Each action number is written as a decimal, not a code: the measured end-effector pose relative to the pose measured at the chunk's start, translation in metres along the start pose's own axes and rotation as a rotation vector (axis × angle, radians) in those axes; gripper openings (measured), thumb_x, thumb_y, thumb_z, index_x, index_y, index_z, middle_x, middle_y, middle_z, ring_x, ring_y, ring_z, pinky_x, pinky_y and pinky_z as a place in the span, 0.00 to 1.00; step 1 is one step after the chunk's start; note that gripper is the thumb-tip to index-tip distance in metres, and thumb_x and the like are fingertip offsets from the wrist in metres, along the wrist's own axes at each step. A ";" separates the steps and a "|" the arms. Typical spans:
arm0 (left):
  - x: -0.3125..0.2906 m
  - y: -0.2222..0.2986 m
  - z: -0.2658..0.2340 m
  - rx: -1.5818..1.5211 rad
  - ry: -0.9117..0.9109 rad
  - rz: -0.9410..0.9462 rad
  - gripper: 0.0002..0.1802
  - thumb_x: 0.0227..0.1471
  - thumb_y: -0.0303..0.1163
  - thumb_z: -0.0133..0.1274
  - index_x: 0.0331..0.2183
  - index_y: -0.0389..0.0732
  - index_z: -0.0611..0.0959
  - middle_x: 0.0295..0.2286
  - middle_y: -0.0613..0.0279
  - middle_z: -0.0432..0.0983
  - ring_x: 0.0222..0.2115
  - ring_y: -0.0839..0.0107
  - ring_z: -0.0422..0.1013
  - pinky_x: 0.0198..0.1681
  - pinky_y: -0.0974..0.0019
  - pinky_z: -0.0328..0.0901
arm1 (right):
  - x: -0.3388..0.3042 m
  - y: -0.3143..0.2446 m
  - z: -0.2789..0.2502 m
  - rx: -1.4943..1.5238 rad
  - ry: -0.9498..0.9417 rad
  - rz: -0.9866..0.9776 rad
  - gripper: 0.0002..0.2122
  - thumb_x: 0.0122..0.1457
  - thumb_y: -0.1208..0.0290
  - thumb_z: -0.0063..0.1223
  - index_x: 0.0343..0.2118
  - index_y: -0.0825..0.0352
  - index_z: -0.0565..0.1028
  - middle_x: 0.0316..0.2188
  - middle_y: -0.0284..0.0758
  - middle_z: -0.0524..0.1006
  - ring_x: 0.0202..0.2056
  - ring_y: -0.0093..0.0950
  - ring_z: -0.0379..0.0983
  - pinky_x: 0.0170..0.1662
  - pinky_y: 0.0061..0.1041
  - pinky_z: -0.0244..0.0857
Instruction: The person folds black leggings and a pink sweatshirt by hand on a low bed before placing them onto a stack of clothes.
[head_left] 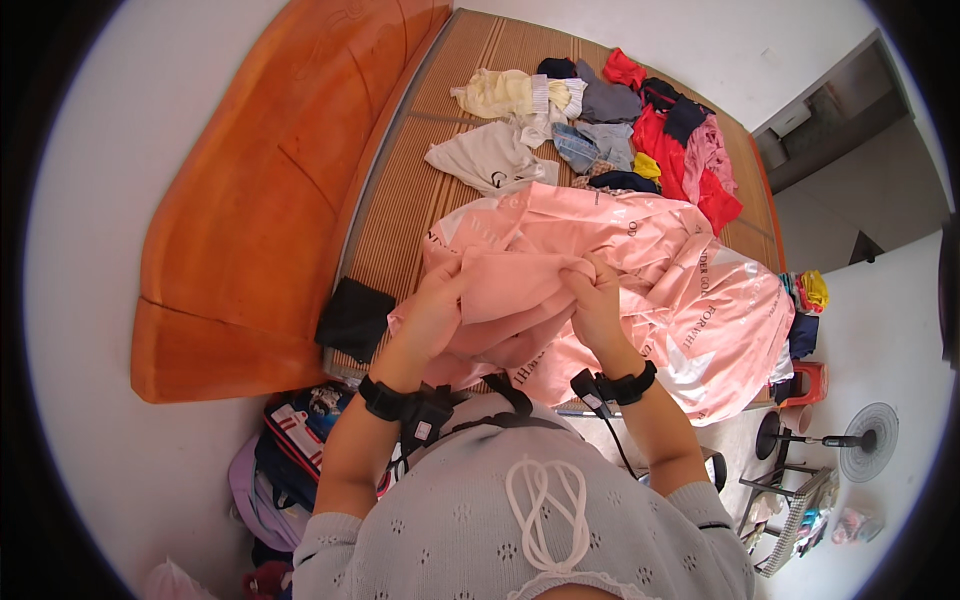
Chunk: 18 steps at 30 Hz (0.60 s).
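Note:
A large pink printed bed cover point(690, 270), with dark lettering and white star shapes, lies crumpled over the near part of the mat-covered bed. My left hand point(436, 306) grips the cloth on its left side, fingers closed. My right hand point(596, 296) pinches the same cloth to the right, thumb and fingers pressed together. Between the two hands a plain pink stretch point(515, 285) is held up and folded over, with the rest hanging below. What lies inside its folds is hidden.
Loose clothes cover the bed's far part: a white shirt point(495, 158), jeans point(574, 148) and red garments point(660, 150). The orange headboard point(260, 200) stands left, beside a folded black cloth point(355, 320). Bags point(290, 440) sit below it. At right are a fan point(868, 442) and a red stool point(805, 383).

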<state>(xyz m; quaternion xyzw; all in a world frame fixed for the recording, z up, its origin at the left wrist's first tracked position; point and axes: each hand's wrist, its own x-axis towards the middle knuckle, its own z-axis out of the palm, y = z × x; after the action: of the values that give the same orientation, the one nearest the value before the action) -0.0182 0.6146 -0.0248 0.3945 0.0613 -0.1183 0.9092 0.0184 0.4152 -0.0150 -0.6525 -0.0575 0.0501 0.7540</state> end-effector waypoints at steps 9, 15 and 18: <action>-0.008 -0.009 0.009 0.725 0.048 0.241 0.09 0.51 0.24 0.46 0.35 0.32 0.74 0.30 0.63 0.72 0.31 0.78 0.68 0.34 0.76 0.61 | 0.004 -0.026 0.006 -0.535 -0.038 -0.367 0.05 0.50 0.76 0.49 0.30 0.70 0.69 0.34 0.35 0.72 0.35 0.22 0.68 0.37 0.19 0.61; -0.024 0.012 0.041 0.856 -0.031 0.368 0.06 0.51 0.24 0.45 0.32 0.30 0.71 0.29 0.59 0.70 0.28 0.75 0.65 0.33 0.72 0.61 | 0.005 -0.058 0.028 -0.601 -0.507 -0.353 0.06 0.53 0.77 0.48 0.34 0.71 0.71 0.31 0.37 0.73 0.34 0.27 0.71 0.38 0.22 0.63; -0.024 0.002 0.040 0.738 0.088 0.450 0.07 0.50 0.23 0.47 0.33 0.31 0.68 0.28 0.57 0.68 0.29 0.74 0.65 0.33 0.71 0.61 | 0.005 -0.060 0.029 -0.608 -0.505 -0.280 0.04 0.54 0.78 0.47 0.32 0.71 0.71 0.27 0.35 0.73 0.31 0.25 0.71 0.35 0.20 0.63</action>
<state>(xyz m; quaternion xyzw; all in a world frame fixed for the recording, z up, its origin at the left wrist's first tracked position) -0.0404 0.5908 0.0088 0.7013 -0.0338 0.0857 0.7068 0.0187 0.4361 0.0482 -0.7984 -0.3409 0.0863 0.4888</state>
